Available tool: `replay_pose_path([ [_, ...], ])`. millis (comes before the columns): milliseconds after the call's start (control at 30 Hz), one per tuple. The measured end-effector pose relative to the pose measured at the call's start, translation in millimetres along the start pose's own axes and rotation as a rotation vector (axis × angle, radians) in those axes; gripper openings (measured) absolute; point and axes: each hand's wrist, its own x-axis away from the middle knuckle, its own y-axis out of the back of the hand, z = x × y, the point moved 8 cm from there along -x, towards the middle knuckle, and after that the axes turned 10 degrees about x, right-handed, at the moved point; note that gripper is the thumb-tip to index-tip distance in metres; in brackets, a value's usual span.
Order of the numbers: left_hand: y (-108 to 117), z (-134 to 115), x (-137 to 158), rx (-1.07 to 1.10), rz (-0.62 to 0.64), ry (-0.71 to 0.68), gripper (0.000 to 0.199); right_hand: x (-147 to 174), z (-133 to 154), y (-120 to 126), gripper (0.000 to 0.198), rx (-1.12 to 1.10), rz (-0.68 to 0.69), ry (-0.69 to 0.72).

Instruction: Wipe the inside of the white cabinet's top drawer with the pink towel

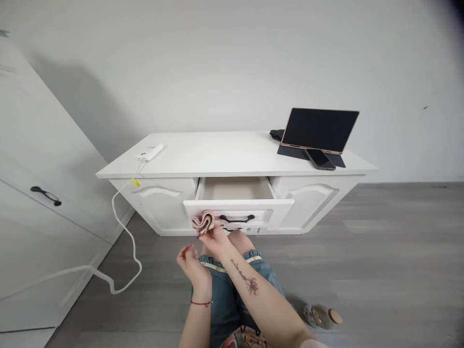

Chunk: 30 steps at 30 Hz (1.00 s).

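My right hand (213, 238) grips a folded pink-and-white cloth (203, 222), its layers showing as wavy edges on top. The cloth is in front of the left part of a pulled-out drawer (237, 188), close to its front panel. Inside, the visible part of the drawer shows a bare pale bottom. A black handle (237, 219) is on the drawer front, just right of the cloth. Lower and to the left, my left hand (190, 263) is palm up with loosely bent fingers, and nothing shows in it.
On the white cabinet (217, 152) stand a tablet-like screen (321, 129), a phone (319, 159), a black item (277, 135) and a white device (150, 152) with a cable (135, 246) hanging left. A glass jar (319, 316) lies on the floor at right. A white wardrobe (47, 145) borders the left.
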Motion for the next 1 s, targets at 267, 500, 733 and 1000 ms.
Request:
replay_pose_path([
  [267,-39.3,66.5,21.8,0.018,0.21,0.481,0.011,41.4,59.6,6.9,0.029,-0.708,0.38,-0.271],
  [500,-104.8,104.5,61.4,0.074,0.471,0.725,0.012,62.5,125.4,90.4,0.035,-0.81,0.428,-0.127],
  [733,-122.5,113.7,48.4,0.017,0.576,0.622,0.018,67.8,176.4,178.6,0.035,-0.926,0.327,-0.098],
  [1000,-167.5,131.7,21.5,-0.144,0.613,0.624,0.026,95.3,135.7,269.5,0.035,-0.705,0.095,0.007],
])
